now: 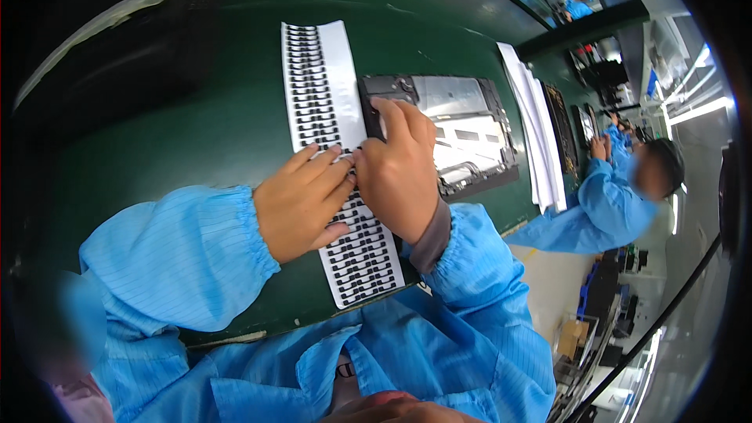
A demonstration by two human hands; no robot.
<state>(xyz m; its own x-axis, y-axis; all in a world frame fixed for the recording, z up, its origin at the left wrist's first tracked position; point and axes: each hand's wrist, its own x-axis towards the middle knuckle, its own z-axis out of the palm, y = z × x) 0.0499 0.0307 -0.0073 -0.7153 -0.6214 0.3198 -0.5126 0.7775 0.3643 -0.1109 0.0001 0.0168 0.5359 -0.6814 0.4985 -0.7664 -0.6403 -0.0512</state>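
A white backing sheet [341, 55] with rows of small black adhesive pieces lies lengthwise on the green table in front of me. My left hand [301, 200] rests flat across its middle, fingers spread and holding nothing. Close beside those fingertips, my right hand [398, 168] has its thumb and forefinger drawn together at the sheet's right edge; whatever they pinch is hidden. Its other fingers reach forward onto the left end of a black-framed panel assembly [462, 98] with a silvery, reflective middle.
Right of the panel lie long white strips [533, 125] and a dark frame [560, 129]. Farther right, a person in blue [599, 211] works at the same table. A dark covered bulk [117, 70] is at the far left. A raised dark bar [583, 31] runs along the back.
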